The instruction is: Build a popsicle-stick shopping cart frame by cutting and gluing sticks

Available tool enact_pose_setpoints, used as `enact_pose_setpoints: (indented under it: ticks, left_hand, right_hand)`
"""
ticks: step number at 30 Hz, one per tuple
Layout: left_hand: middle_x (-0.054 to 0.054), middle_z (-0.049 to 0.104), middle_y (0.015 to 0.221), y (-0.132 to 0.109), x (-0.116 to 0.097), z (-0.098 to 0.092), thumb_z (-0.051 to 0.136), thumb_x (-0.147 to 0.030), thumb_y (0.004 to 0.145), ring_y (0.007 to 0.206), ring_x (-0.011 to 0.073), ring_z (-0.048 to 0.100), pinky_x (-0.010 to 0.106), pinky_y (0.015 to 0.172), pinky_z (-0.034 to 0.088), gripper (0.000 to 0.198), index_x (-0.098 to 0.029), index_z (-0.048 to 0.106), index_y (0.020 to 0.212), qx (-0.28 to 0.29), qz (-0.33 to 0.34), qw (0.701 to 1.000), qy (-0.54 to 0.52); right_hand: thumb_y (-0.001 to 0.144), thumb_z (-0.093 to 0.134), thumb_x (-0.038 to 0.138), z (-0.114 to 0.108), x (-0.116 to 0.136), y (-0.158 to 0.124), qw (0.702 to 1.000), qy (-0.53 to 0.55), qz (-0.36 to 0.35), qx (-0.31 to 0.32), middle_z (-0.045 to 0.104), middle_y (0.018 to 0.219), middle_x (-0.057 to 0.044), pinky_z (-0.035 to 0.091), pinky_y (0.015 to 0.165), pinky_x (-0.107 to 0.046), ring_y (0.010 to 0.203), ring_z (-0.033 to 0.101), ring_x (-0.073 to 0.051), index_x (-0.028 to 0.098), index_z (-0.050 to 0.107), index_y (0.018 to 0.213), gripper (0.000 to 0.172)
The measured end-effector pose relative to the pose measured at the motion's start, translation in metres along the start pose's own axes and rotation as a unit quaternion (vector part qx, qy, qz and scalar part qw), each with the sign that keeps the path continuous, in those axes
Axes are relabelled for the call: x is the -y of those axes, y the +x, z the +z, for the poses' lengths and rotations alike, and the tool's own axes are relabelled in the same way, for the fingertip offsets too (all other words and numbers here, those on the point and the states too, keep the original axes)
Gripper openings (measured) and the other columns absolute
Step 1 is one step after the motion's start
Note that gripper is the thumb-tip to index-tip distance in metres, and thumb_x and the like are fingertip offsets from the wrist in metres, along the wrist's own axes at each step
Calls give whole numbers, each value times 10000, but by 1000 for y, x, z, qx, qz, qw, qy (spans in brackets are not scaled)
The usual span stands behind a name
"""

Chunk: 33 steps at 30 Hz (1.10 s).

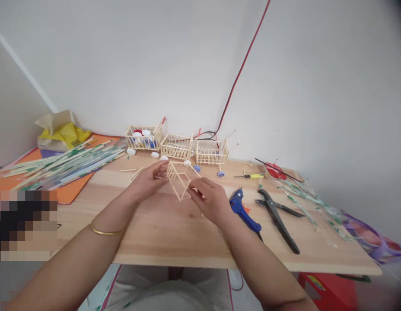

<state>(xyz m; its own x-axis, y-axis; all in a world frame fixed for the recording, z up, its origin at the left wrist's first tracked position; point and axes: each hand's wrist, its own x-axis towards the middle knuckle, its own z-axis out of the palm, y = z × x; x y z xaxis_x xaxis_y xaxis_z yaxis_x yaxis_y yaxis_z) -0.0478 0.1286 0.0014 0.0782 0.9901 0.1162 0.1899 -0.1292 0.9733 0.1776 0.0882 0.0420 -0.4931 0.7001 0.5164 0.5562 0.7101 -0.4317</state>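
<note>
Between my two hands, above the wooden tabletop, is a small open frame of thin wooden sticks (173, 172), tilted, with a slatted panel on its left side. My left hand (150, 180) holds its left edge with bent fingers; a gold bangle circles that wrist. My right hand (211, 198) pinches the right side between thumb and fingers. Just beyond stand small stick-built carts: one (144, 140) with white wheels and bottle caps inside, a middle one (176, 147), and a right one (211, 153) with blue wheels.
Right of my hands lie a blue glue gun (244, 211), black-handled cutters (278, 220) and a yellow-handled screwdriver (250, 176). Wrapped sticks (71, 162) cover an orange sheet (66, 194) at left. A red-and-black cable (234, 82) runs up the wall. A pixelated patch hides the lower left.
</note>
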Motion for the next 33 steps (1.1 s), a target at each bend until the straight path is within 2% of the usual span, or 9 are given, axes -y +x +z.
enact_pose_setpoints:
  ticks: [3,6,9,13,17,21,26,33]
  left_hand:
    - [77,638,1017,0,-3,-1,686,-249,635,806,143,578,298,776,447,660,-145,498,1259,28,-2,996,-80]
    - [69,648,965,-1,-7,-1,713,-245,615,817,151,594,302,781,445,600,-136,550,1182,22,-25,990,-136]
    - [70,661,944,-2,-9,-1,732,-228,594,834,165,608,314,795,442,535,-129,595,1102,16,-46,987,-152]
    - [74,672,969,-3,-11,-2,735,-226,590,850,170,615,309,796,440,484,-133,617,1050,34,-43,987,-150]
    - [47,654,894,-3,-14,-4,717,-230,605,774,148,597,280,725,443,368,-140,612,946,37,-27,992,-117]
    - [-10,586,738,-5,-18,-5,678,-232,633,624,97,514,226,601,396,249,-143,584,846,46,-16,997,-59]
    - [-63,441,573,-6,-16,-5,641,-233,645,526,76,403,197,505,298,138,-152,547,706,48,-8,997,56]
    - [-64,433,550,-6,-7,-5,609,-244,652,520,83,393,194,489,277,121,-148,575,717,68,0,991,118]
  right_hand:
    - [865,505,209,-5,-5,2,998,8,31,-51,646,833,-39,453,644,-233,671,576,-121,203,603,893,102]
    - [847,501,181,-8,-12,4,994,22,59,-87,637,808,-35,449,608,-238,658,566,-125,198,601,888,110]
    - [839,492,167,-8,-18,5,991,43,80,-98,637,823,-39,462,637,-258,685,567,-132,195,610,892,132]
    - [832,491,161,-7,-24,6,989,66,83,-100,625,937,-59,470,666,-269,762,568,-141,199,622,897,151]
    - [811,515,168,-7,-28,6,986,56,103,-118,590,922,-69,461,633,-264,769,558,-151,193,647,891,157]
    - [829,507,176,-4,-35,3,989,53,109,-82,605,814,-40,449,662,-277,720,543,-147,199,652,940,184]
    - [812,518,174,-2,-42,2,989,58,115,-68,618,799,-30,445,651,-263,695,557,-138,191,652,916,170]
    - [782,497,146,0,-49,2,990,52,126,-39,635,836,-36,456,668,-272,705,575,-142,201,654,920,216]
